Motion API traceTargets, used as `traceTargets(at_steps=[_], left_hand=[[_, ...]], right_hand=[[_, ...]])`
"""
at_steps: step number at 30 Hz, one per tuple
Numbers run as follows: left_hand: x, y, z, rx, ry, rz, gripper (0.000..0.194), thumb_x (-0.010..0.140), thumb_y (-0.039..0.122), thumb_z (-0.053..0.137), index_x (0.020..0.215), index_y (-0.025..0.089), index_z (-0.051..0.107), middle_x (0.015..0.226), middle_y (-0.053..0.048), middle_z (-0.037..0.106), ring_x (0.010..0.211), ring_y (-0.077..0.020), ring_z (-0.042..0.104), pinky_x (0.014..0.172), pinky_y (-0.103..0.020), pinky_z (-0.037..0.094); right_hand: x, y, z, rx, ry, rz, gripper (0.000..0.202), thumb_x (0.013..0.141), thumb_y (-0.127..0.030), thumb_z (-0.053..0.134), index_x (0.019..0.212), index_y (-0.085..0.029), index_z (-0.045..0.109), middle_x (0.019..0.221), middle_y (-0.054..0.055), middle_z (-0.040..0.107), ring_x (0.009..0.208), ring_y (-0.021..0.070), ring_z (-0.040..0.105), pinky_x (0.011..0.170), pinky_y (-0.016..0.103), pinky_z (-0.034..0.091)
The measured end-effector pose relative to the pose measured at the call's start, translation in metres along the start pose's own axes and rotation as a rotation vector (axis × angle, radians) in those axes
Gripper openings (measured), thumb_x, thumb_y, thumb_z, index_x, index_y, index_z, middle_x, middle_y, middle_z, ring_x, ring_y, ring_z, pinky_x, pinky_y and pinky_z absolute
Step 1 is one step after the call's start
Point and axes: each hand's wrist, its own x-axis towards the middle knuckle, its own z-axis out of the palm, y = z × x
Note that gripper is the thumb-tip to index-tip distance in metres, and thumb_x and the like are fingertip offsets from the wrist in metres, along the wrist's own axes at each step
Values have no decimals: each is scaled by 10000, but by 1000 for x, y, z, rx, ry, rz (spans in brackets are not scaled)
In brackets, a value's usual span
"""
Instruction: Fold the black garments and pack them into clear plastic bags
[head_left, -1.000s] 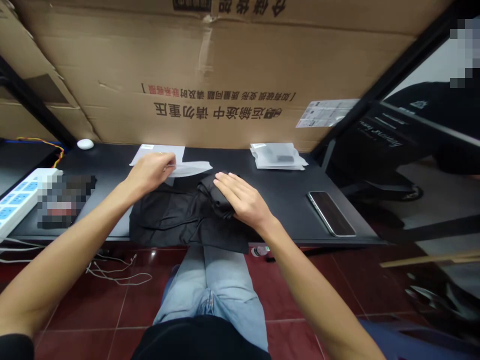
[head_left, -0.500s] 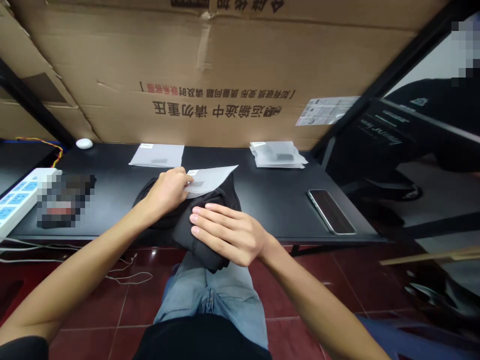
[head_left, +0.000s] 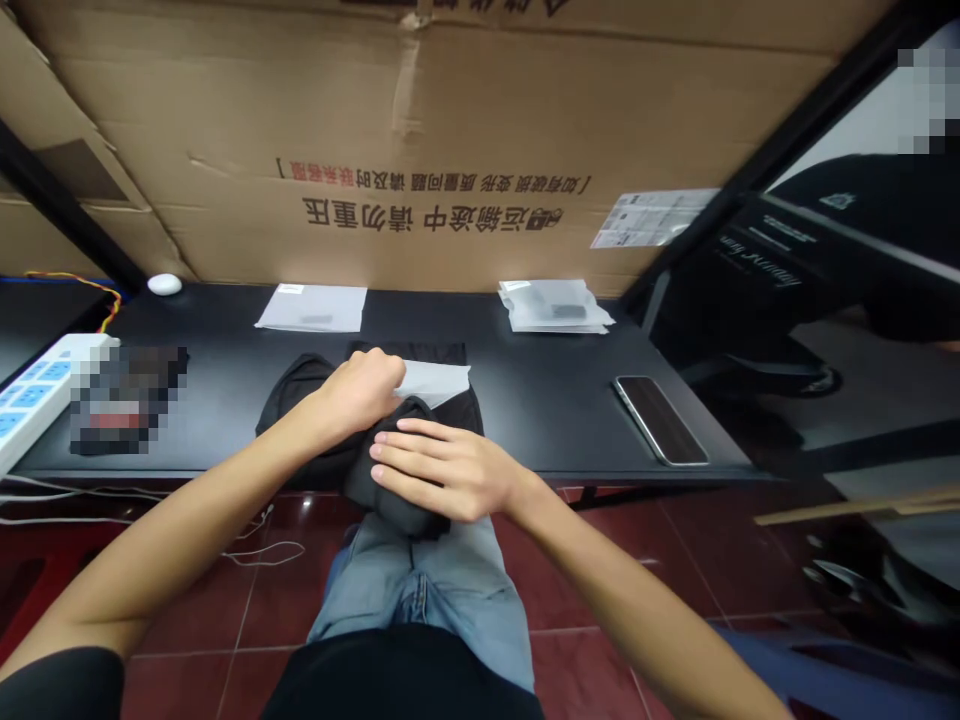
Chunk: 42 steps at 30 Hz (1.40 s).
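A black garment (head_left: pixel 300 390) lies bunched at the near edge of the black table (head_left: pixel 540 390), part of it folded into a roll hanging over the edge. My left hand (head_left: pixel 362 390) grips a translucent plastic bag (head_left: pixel 437 380) right above the folded part. My right hand (head_left: pixel 442 470) lies flat on the folded roll of the black garment, fingers pointing left, holding it against the table edge.
A flat plastic bag (head_left: pixel 313 307) lies at the table's back left, a stack of bags (head_left: pixel 553 306) at the back right. A phone (head_left: pixel 660 418) rests on the right. A white power strip (head_left: pixel 34 400) and a white mouse (head_left: pixel 164 284) sit left. Cardboard boxes (head_left: pixel 450 130) wall the back.
My left hand brought the plastic bag from the back of the table down to the garment. My right hand pulled the folded garment toward the near edge and now presses it there.
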Motion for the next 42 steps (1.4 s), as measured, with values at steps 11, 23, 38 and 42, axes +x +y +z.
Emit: traceTargets(at_steps=[11,23,38,42], left_hand=[[-10,-14,-13,-250,-22,206,236,981,260,610,1070,258,829,949,-80,819,894,-260,761,811,-332,523],[-16,-13,-10,-155,253,209,382,959,99,576,1257,219,781,1179,-90,722,944,-210,708,847,-326,548],[-19,-21,3,-51,366,12,289,1069,329,578,1260,289,790,1315,-47,764,888,-220,726,765,-343,495],[-19,-23,6,-69,363,26,286,1072,352,577,1248,304,797,1307,-41,770,883,-214,722,759,-336,485]], right_hand=[[-28,27,4,-79,-260,155,401,1141,-104,489,1491,-221,646,1535,109,702,1478,208,621,1271,527,510],[-9,28,6,-251,-329,795,548,1072,-37,446,1599,-137,558,1528,251,654,1475,375,583,1144,559,539],[19,34,6,-138,-580,931,741,1067,-284,504,1753,-124,278,1733,261,435,1528,417,504,1121,541,576],[13,33,10,-150,-611,874,688,1080,-135,328,1766,-158,279,1805,203,340,1611,384,411,1104,538,603]])
